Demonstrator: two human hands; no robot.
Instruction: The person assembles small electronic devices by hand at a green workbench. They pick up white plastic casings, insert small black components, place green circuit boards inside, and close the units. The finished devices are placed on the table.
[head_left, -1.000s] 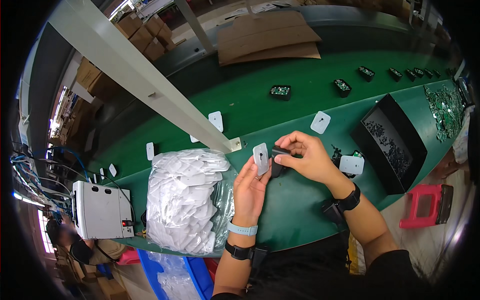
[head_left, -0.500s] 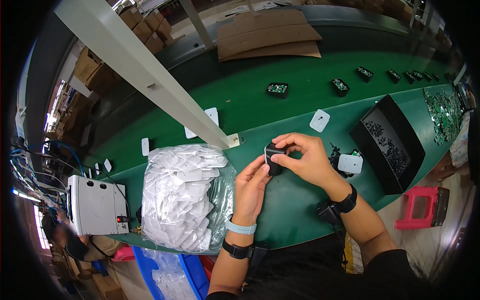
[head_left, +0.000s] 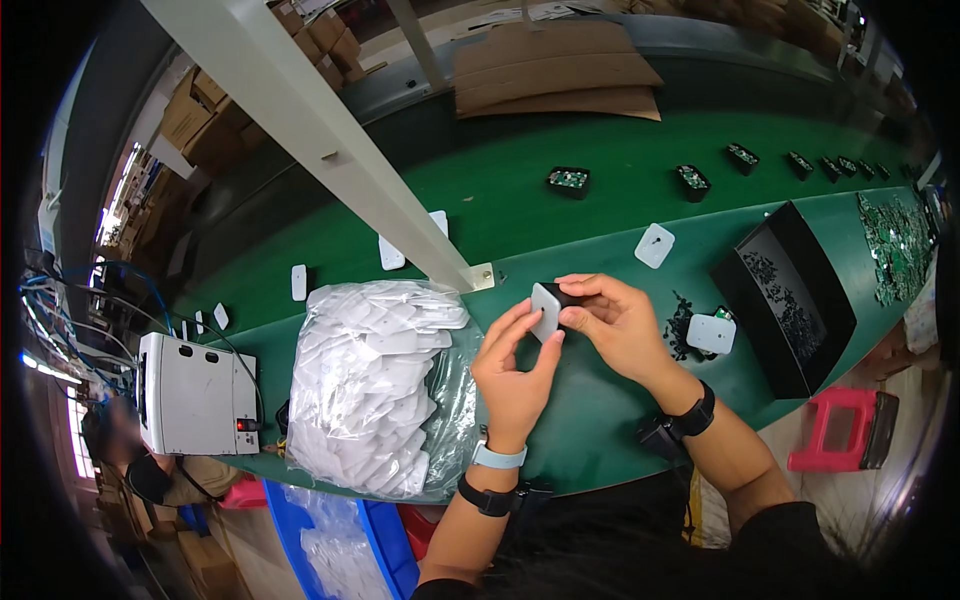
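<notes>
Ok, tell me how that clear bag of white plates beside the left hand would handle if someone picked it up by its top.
The clear plastic bag would probably sag and shift, since its film is thin and wrinkled around loose white plates. It looks fairly heavy for a bag, being stuffed full. The glossy film may be slippery, and pieces could spill from the open-looking end near the left hand.

bag of white covers (head_left: 365, 390), black tray (head_left: 785, 295), red stool (head_left: 838, 432)

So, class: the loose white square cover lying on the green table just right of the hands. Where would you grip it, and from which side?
Judging by its pose, take the white square cover by two opposite edges, coming down from above. It lies flat on the green table, so only its rim offers a grip. Its right side sits near the black tray, and small dark parts lie at its left, so the near and far edges look freer.
</notes>
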